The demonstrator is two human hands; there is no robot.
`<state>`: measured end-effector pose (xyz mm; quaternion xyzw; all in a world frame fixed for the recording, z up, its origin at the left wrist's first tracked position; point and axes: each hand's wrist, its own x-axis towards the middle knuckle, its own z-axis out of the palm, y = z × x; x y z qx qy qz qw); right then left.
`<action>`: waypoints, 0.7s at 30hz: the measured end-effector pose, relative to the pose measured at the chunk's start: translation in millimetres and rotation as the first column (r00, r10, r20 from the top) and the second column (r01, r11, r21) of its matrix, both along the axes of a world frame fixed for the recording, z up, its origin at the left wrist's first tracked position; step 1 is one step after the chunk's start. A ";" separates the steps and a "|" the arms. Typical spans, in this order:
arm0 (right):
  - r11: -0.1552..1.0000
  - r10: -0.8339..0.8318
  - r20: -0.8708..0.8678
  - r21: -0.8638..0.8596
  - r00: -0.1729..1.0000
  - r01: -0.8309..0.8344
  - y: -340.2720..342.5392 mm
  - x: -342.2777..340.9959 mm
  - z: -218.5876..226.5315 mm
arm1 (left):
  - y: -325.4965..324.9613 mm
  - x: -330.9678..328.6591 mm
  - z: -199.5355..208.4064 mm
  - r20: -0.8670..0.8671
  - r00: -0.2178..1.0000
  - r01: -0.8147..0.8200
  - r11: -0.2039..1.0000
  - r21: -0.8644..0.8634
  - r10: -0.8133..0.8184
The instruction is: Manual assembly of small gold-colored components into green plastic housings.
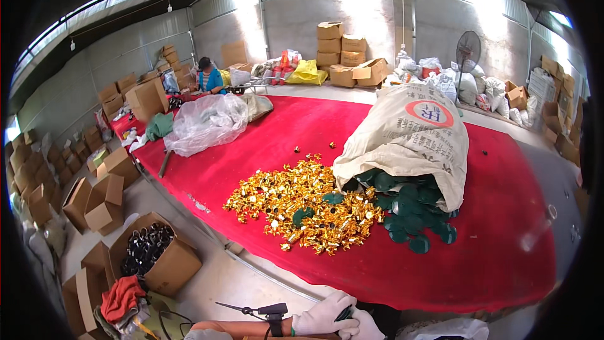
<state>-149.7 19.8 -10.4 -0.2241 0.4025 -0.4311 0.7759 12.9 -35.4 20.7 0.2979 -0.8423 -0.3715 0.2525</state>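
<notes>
Head view: left hand point(322, 315) in a white glove at the lower edge, fingers curled on a dark green piece point(344, 313) with its outline mostly hidden. Right hand point(365, 326), also white-gloved, close against the left and partly cut off by the frame; cannot tell whether gripping anything. Around the left wrist, a black strap point(275, 325).

Just beyond the hands, a red-covered table point(491, 264). On it, a wide heap of shiny gold-coloured pieces point(314, 230), with two dark green discs point(303, 216) on top. Touching the heap's right side, a pile of dark green discs point(412, 211) at the mouth of an off-white woven sack point(402, 145), lying on its side. Farther left on the table, a clear plastic bag point(207, 123).

On the floor at left, a cardboard box point(175, 271) full of glossy black parts point(148, 249), near a red cloth point(121, 299). At the table's far end, a person in blue point(212, 80). Against the back wall, stacked cartons point(330, 45) and a pedestal fan point(467, 49).
</notes>
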 end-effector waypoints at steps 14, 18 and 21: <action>0.491 -0.718 -0.672 -0.675 0.183 -0.551 16.6 -8.0 -22.8 | 7.8 -12.3 13.9 -0.080 0.962 -0.022 0.368 0.930 0.260; 0.732 -0.476 -0.721 -0.642 0.504 -0.228 21.9 -2.7 -11.2 | 11.9 -15.3 -10.8 -0.033 0.985 -0.145 0.911 0.385 0.171; 0.879 -0.319 -0.605 -0.477 0.729 -0.012 22.5 0.1 1.6 | 13.7 -12.8 -10.3 0.058 0.990 -0.127 0.992 0.007 0.126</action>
